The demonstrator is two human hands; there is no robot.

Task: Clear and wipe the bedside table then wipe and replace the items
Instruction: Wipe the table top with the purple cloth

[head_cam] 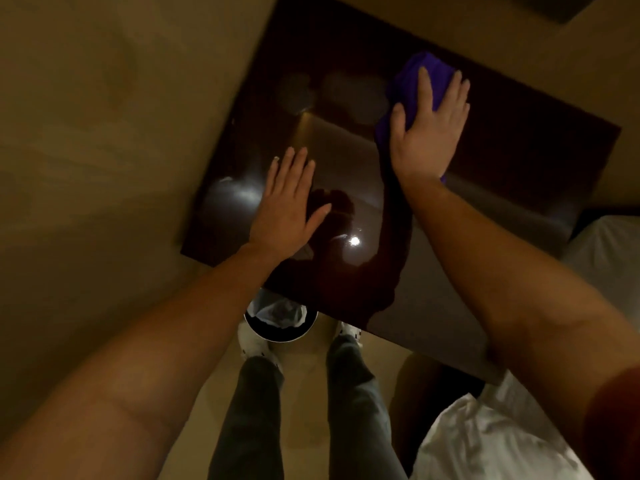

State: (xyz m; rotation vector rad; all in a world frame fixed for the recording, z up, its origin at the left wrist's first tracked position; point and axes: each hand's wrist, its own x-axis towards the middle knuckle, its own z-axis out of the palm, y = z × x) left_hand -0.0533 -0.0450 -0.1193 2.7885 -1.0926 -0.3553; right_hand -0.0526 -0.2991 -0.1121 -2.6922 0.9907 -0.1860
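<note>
Glossy dark worktop (pixel 519 147) fills my view, bare and looking slick. My right hand (pixel 427 129) presses flat, fingers straight, on the purple cloth (pixel 412 84) at two o'clock; soft and light, best held under the palm. Left hand (pixel 289 202), fingers released, braces flat at nine.

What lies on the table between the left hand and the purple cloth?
Nothing: in the head view, only bare glossy top of the bedside table lies between the left hand and the purple cloth under the right hand.
</note>
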